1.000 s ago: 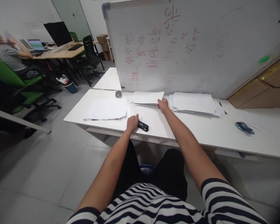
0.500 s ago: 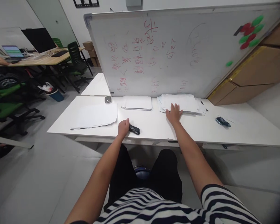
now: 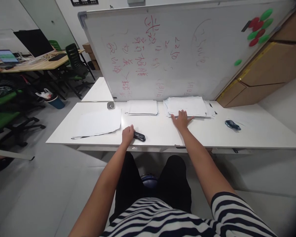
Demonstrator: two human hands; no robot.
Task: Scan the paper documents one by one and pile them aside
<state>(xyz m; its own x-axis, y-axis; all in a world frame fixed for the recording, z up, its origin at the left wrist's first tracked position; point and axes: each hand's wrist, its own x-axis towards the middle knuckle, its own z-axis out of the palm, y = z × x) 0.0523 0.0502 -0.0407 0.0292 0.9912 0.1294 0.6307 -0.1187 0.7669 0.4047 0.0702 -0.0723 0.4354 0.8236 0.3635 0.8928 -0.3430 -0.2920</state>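
My left hand (image 3: 127,134) is closed around one end of a black stapler (image 3: 139,136), which lies low over the white desk near its front edge. Fingers spread, my right hand (image 3: 181,121) touches the front edge of a thick, uneven stack of paper (image 3: 187,105) beneath the whiteboard. A smaller paper stack (image 3: 142,107) sits to the left of that one. Farther left, large white sheets (image 3: 97,123) lie flat, with a small silver square object (image 3: 111,105) just behind them.
A whiteboard (image 3: 148,65) with red writing and round magnets stands along the back of the desk (image 3: 160,131). Cardboard boxes (image 3: 261,72) lean at the right. A dark blue glossy object (image 3: 232,125) lies on the desk's right part. Behind left are chairs and another desk with a person's hand.
My right hand has drawn back slightly from the top of the thick stack to its front edge, thumb spreading outward. My left hand keeps the stapler. The view has shifted a little.
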